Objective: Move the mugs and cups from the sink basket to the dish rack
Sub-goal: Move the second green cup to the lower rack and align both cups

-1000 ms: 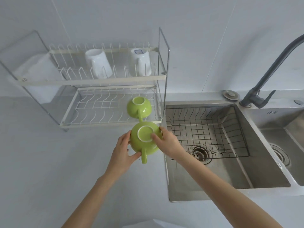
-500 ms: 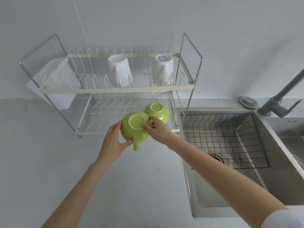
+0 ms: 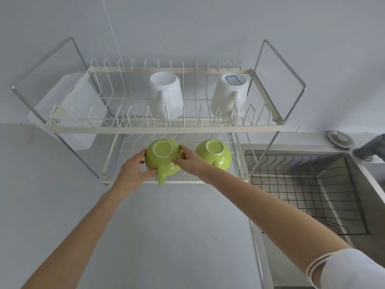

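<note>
Setting: grey counter (image 3: 166, 236) under a pale wall, rack (image 3: 162, 129) left, sink (image 3: 354, 184) right.
Left hand (image 3: 131, 172): clasps the near-left side of the held cup.
Held cup (image 3: 161, 158): green, upside down, handle toward the person, at the lower shelf's front; resting or not, I cannot tell.
Right hand (image 3: 192, 161): grips its right side.
Second cup (image 3: 214, 154): inverted just beside it.
White mugs (image 3: 166, 97): two, upside down on top.
Basket (image 3: 302, 192): looks empty.
Progress: probably the last piece; only release remains.
Change: half a second ago the cup was short of the shelf.
</note>
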Available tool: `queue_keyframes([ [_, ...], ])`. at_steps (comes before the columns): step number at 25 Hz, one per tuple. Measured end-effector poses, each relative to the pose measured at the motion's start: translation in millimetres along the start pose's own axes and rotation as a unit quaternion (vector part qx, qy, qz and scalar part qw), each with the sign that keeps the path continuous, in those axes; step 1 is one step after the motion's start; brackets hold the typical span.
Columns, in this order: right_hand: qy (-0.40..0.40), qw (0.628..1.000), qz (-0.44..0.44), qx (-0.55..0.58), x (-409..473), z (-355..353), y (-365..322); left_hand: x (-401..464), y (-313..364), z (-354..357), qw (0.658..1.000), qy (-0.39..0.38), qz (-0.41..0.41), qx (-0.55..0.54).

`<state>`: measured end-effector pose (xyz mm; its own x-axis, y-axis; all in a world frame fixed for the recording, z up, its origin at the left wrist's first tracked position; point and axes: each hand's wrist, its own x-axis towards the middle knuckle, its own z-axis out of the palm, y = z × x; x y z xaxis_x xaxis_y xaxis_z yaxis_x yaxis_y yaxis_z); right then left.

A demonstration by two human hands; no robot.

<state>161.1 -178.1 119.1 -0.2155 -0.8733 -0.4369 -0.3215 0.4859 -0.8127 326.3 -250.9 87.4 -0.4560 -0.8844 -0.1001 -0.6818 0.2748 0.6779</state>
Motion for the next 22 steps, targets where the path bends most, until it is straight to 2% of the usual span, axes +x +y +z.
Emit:
queue_keyframes([
  [7,0.015,0.992,-0.034,-0.117,7.3,10.1,6.9,7.3,-8.3,1.9,1.0,-0.007,-0.005,0.005],
  [15,0.057,0.987,-0.055,-0.14,11.2,16.1,7.4,9.0,-7.7,-0.6,0.999,-0.027,-0.01,0.024],
  [22,0.07,0.975,-0.102,-0.186,-1.1,2.2,9.2,15.2,-4.0,-13.2,0.994,-0.088,-0.003,0.062],
])
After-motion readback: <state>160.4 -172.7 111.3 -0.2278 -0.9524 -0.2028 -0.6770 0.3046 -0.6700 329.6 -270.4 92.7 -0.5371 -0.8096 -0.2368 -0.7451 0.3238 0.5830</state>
